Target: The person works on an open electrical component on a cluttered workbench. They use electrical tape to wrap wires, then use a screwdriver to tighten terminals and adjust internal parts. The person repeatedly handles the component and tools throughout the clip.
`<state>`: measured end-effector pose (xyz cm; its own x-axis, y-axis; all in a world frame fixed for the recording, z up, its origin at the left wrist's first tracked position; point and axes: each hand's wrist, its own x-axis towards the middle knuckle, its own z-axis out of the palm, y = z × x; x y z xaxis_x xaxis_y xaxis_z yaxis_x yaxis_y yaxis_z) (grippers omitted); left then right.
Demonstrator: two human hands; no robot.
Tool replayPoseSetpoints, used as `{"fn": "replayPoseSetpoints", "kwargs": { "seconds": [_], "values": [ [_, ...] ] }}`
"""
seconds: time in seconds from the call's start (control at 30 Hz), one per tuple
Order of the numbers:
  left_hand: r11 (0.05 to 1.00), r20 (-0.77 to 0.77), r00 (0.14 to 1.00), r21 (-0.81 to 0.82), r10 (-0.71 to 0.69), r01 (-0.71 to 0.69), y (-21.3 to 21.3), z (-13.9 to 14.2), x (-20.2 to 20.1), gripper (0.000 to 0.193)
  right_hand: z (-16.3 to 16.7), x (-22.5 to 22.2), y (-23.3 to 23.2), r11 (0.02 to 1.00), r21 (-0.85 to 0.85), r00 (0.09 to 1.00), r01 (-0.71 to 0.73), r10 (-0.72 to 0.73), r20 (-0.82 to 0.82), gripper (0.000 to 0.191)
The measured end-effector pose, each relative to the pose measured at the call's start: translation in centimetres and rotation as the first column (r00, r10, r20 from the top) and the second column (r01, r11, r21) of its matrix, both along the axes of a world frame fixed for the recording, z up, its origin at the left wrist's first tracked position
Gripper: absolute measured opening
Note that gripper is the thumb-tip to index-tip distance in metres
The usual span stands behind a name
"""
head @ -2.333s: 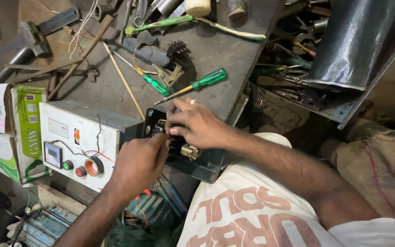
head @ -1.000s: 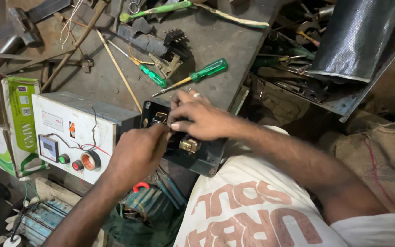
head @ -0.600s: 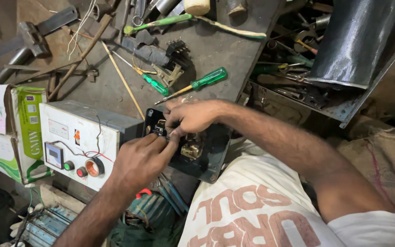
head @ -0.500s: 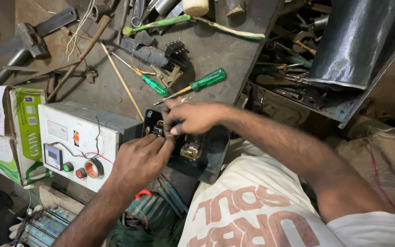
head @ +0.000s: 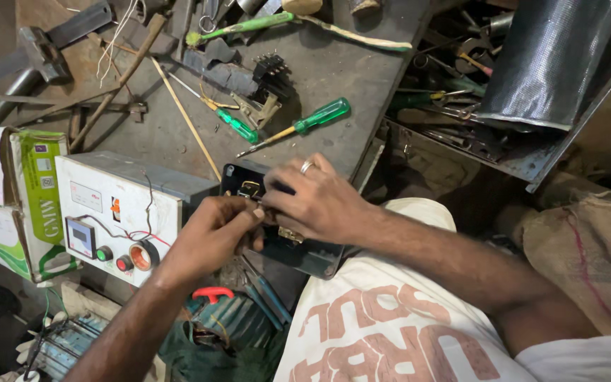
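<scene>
- Far to the left of our left hand (head: 213,230) sit two green-and-white cartons (head: 15,198), side by side, unmoved over these moments.
- Just left of that hand stands one white control box (head: 118,216) with one small display, one green knob, one red knob and one larger red ring on its face.
- Our left hand is pinched narrow; it seems to grip something small at the front of the black unit (head: 284,237), though we cannot make out what. A moment ago its fingers lay flatter on the unit, so we judge the work has gone from steadying to fine fingertip handling.
- Our right hand (head: 316,201), one ring on a finger, has slid a little lower and now curls over the top of the black unit, fingertips meeting the left hand's; the unit lies under both hands at the near edge of the surface (head: 348,71).
- Beyond the right hand lie two green-handled screwdrivers (head: 298,127), apart from both hands.
</scene>
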<state>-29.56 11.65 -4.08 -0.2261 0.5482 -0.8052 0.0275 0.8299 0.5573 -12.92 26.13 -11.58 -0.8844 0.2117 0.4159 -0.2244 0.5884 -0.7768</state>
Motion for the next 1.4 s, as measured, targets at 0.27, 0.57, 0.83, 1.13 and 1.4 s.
{"fn": "replayPoseSetpoints", "kwargs": {
  "seconds": [0.27, 0.57, 0.83, 1.13, 1.4],
  "values": [
    [0.986, -0.187, 0.974, 0.085, -0.124, 0.142, 0.6, 1.6, 0.3, 0.023, -2.3, -0.7, -0.1, 0.982, -0.171, 0.995, -0.077, 0.086, 0.048, 0.019],
    [0.867, -0.546, 0.735, 0.032, -0.402, 0.498, 2.4, 4.2, 1.5, 0.022, -4.8, -3.0, 0.7, 0.863, -0.443, 0.865, -0.244, 0.4, 0.303, 0.029],
    [0.94, -0.521, 0.793, -0.054, -0.315, 0.338, 1.8, 3.6, 1.1, 0.03, -1.5, 0.2, 0.1, 0.981, -0.183, 0.998, 0.06, -0.062, -0.005, 0.035],
    [0.943, -0.553, 0.796, 0.05, -0.247, 0.328, 1.5, 2.7, 1.0, 0.025, -2.0, -1.4, -2.2, 0.996, -0.04, 0.996, 0.079, -0.077, 0.044, 0.018],
    [0.775, -0.806, 0.435, -0.047, -0.403, 0.631, 1.1, 2.6, 0.9, 0.016, -1.8, -1.5, -0.2, 0.982, -0.191, 0.99, -0.005, 0.032, 0.139, 0.025]
  ]
}}
